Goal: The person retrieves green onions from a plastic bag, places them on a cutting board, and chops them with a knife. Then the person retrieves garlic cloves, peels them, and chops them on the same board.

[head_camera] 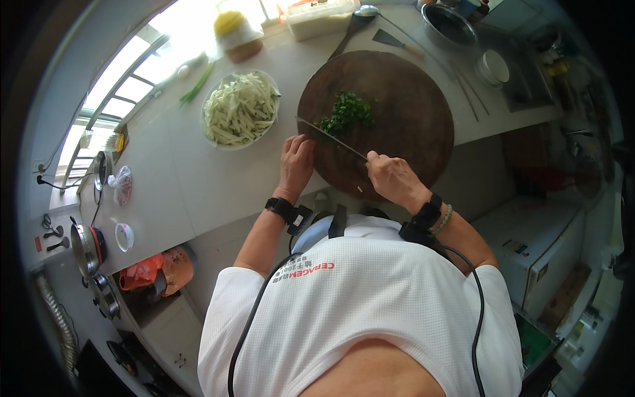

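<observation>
My right hand (397, 177) grips a kitchen knife (340, 142) by its handle. I see its thin blade nearly edge-on, slanting up and left over a round wooden chopping board (412, 114). Just beyond the blade lies a small heap of chopped green herbs (349, 111), some of it against the steel. My left hand (296, 159) is at the board's left edge, below the blade's far end. Its fingers are bent and close together, and their undersides are hidden. A small pale scrap (360, 189) lies near the board's front edge.
Left of the board stands a bowl of pale cut vegetable strips (240, 110), with a green onion stalk (196, 88) beyond it. Behind the board are a scraper (389, 38) and a ladle (367, 11). Chopsticks (469, 92) and stacked white bowls (492, 68) lie right, near the sink (528, 74).
</observation>
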The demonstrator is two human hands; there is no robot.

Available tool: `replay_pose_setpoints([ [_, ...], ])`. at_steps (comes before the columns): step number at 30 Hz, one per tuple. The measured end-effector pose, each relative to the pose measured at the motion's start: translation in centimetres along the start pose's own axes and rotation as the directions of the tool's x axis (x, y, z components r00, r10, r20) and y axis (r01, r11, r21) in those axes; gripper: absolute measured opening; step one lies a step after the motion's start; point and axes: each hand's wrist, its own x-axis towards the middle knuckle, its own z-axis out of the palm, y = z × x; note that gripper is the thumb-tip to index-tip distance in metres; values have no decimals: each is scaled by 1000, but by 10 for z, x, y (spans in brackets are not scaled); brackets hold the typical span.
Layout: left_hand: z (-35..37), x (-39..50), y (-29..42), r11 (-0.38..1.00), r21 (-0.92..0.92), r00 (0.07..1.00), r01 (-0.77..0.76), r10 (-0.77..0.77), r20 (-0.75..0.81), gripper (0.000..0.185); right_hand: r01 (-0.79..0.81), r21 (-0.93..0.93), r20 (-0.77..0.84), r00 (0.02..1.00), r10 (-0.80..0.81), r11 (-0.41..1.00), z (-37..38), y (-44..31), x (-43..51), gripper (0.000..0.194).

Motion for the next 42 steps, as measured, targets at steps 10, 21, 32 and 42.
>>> replay_pose_setpoints([
  [10, 1, 13, 2, 989, 124, 994, -86, 76, 84, 22, -193, 371, 63, 981, 183, 908, 7, 41, 9, 20],
  [21, 22, 54, 3, 998, -38, 992, -45, 49, 114, 19, -92, 215, -115, 986, 119, 972, -24, 71, 3, 15],
  [32, -81, -103, 7, 781, -86, 761, 618, -622, -185, 12, 277, -58, 25, 961, -276, 959, -37, 83, -23, 21],
  [42, -98, -346, 274, 236, -86, 129, 968, -764, -633, 14, 432, -346, 398, 872, -286, 833, -64, 95, -49, 26],
])
